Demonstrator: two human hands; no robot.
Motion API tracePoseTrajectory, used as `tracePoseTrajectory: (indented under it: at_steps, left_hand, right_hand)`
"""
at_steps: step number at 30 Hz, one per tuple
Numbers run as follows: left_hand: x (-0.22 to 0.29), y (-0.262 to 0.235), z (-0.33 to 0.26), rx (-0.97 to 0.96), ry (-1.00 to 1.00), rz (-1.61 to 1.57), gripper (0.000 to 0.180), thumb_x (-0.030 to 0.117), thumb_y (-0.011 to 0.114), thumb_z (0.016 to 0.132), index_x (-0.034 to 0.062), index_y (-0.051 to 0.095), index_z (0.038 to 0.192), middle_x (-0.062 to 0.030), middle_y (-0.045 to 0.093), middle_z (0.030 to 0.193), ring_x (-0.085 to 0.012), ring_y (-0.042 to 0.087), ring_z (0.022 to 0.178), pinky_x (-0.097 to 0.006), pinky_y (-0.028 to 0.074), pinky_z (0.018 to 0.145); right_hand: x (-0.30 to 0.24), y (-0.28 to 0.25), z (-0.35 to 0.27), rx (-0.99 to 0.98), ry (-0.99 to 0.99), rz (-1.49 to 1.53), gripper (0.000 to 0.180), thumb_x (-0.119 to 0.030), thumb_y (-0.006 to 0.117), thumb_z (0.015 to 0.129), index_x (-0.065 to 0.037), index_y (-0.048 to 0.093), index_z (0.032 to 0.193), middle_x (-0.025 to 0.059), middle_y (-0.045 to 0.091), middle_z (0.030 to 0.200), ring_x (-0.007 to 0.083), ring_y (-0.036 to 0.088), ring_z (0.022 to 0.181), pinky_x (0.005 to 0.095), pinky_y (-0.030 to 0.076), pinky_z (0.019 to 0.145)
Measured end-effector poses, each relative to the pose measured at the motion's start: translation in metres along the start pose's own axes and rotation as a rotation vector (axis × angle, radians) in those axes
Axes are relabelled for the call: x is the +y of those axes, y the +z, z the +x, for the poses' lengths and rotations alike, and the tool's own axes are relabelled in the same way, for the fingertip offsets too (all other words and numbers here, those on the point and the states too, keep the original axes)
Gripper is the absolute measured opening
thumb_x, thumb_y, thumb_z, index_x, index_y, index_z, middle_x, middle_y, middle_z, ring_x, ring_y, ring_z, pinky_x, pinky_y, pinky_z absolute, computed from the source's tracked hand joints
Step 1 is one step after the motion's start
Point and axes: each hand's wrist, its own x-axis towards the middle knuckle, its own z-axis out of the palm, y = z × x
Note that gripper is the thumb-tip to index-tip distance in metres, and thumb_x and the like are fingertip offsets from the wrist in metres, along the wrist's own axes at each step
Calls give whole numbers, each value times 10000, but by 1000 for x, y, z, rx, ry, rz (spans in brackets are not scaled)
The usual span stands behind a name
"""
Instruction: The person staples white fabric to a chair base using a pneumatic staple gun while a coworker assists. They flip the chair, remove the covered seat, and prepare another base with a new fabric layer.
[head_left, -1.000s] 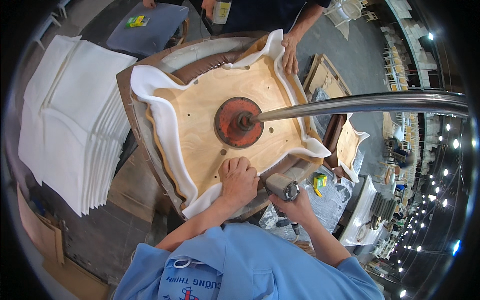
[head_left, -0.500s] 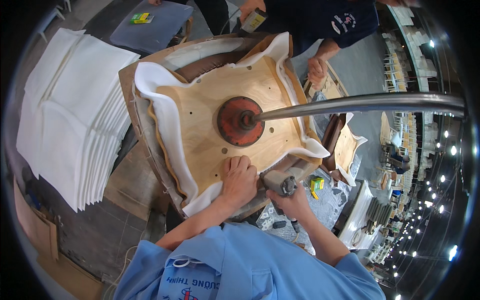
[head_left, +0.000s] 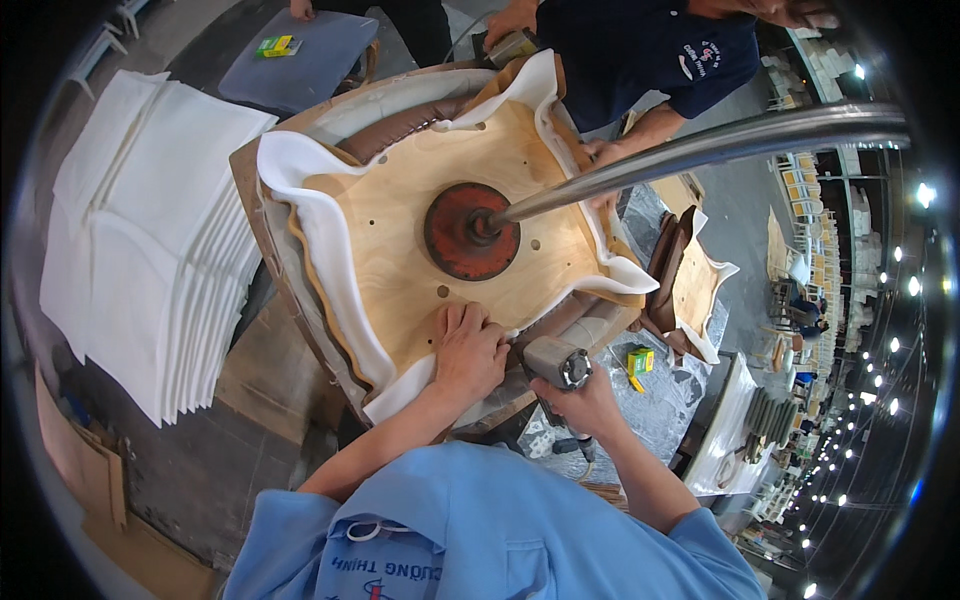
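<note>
A plywood seat panel [head_left: 390, 270] lies with white padding [head_left: 322, 245] and brown cover material [head_left: 415, 133] around its edges. A round red press plate [head_left: 470, 250] on a curved metal bar [head_left: 720, 145] bears down on its middle. At the near edge my left hand [head_left: 470, 355] is closed, fingers curled over the padding's edge onto the wood. What lies under the palm is hidden. My right hand [head_left: 585, 400] grips a pneumatic staple gun [head_left: 557, 360], its head beside the near edge, just right of my left hand.
Opposite me, a co-worker's hand [head_left: 602, 155] is at the panel's far right edge; the other hand [head_left: 512, 22] holds another staple gun [head_left: 514, 47]. White sheets [head_left: 140, 260] are stacked at left. Another padded panel [head_left: 692, 285] and a yellow-green box [head_left: 640, 360] are at right.
The co-worker's free hand has come down to the panel's edge, and their staple gun has moved lower behind the far edge. My hands stay nearly in place; the view has shifted slightly.
</note>
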Motion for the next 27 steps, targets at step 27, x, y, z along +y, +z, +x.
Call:
tracePoseTrajectory:
  at_steps: [27]
  left_hand:
    - [-13,-2,-3,107,98,-79,89,92,819,815,80,762,883,-124,603,1145,-395,524,1224,-562,380,1182]
  right_hand:
    - [-17,15,1,-3,-18,-110,598,-207,900,923,-3,708,1451,158,825,1233,228,780,1135,390,601,988]
